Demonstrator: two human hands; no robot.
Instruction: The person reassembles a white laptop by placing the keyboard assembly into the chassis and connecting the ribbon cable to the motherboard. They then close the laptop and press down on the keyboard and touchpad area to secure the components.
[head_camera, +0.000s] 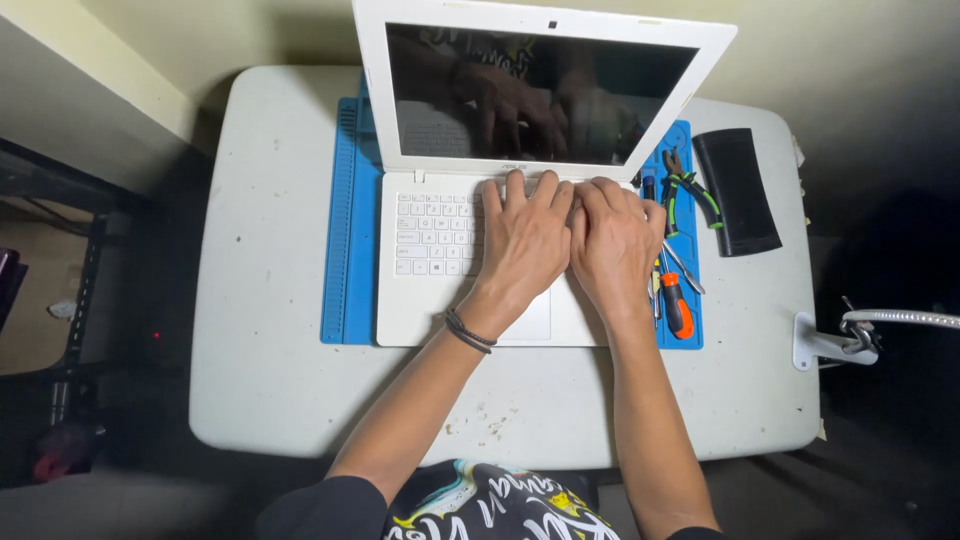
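Both hands flat on white laptop, fingers spread over keyboard.
Blue mat at left under laptop; left hand and right hand touching side by side, holding nothing; pliers, orange-handled screwdriver, black case at right.

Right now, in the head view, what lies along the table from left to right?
Blue mat's ridged edge → white laptop keys → left hand → right hand → orange-handled screwdriver → green-handled pliers → black pouch → clamp-on lamp arm.

White laptop lies open on blue mat, dark screen upright
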